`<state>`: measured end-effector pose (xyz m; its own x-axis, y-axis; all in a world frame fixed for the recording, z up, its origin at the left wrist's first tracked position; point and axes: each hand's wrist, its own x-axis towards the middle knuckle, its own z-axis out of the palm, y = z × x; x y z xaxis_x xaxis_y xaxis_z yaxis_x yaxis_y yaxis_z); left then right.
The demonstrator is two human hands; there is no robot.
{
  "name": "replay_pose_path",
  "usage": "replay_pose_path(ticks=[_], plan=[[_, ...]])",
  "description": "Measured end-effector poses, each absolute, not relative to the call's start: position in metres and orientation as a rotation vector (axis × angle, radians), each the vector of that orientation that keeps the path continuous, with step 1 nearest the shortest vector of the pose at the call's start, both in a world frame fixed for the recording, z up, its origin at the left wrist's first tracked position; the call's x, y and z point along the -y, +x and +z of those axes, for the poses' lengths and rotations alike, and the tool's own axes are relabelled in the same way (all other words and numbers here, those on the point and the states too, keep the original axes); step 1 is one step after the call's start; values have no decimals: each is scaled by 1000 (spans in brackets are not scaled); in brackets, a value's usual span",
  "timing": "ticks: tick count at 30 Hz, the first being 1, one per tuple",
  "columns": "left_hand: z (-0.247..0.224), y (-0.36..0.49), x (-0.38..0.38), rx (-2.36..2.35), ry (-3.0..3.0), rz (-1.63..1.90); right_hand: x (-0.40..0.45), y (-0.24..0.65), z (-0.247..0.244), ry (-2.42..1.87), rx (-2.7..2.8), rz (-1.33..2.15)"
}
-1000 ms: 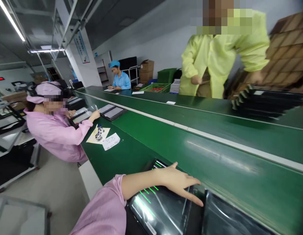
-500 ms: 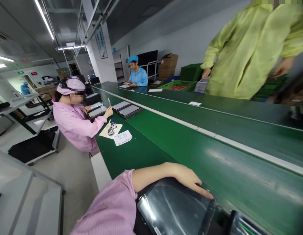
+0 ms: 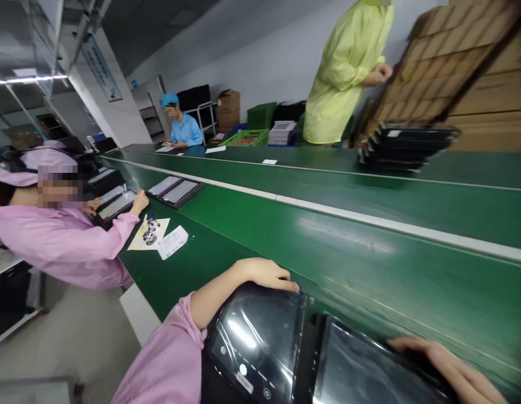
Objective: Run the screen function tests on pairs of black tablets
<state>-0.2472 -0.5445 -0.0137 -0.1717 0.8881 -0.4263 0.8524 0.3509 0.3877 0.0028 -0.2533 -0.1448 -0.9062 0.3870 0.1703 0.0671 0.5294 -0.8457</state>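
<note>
Green bench [image 3: 353, 247] fills most of the view, pale rail [image 3: 327, 210] along it. Carton stack [image 3: 491, 90] at back right. Co-worker in pink [image 3: 62, 235] sits at left, both hands at a flat panel [image 3: 117, 205]. Co-worker in yellow [image 3: 342, 78] stands across the bench, hands near each other. Two dark tablets lie screen-up at the near edge, side by side, narrow gap between: left tablet [image 3: 260, 331] shows pale dots and a white label; right tablet [image 3: 361, 365] is cut off by the frame. Right hand [image 3: 445, 359], blurred, at its far right side; can't tell if it grips. Left hand [image 3: 266, 275] lies over the left tablet's far edge, fingers bent, grip unclear. Handwritten note [image 3: 173, 241] further left, small metal rings [image 3: 150, 237] beside it.
</note>
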Motion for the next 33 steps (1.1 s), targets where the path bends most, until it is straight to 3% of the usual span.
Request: replay_pose_path(ticks=[4, 15, 24, 28, 33], plan=[[-13, -245, 545, -2075, 1609, 71, 259, 2, -136, -455, 2371, 1473], [14, -213, 563, -2234, 1615, -47, 288, -3, -105, -431, 2430, 1329], [25, -187, 585, -2270, 1519, -115, 288, -2, -105, -136, 2516, 1238], [1, -190, 622, -2327, 1529, 0, 283, -1, -112, -60, 2574, 1158], [-69, -172, 725, -2687, 1192, 364, 282, 3, -108, 50, 2628, 1144]])
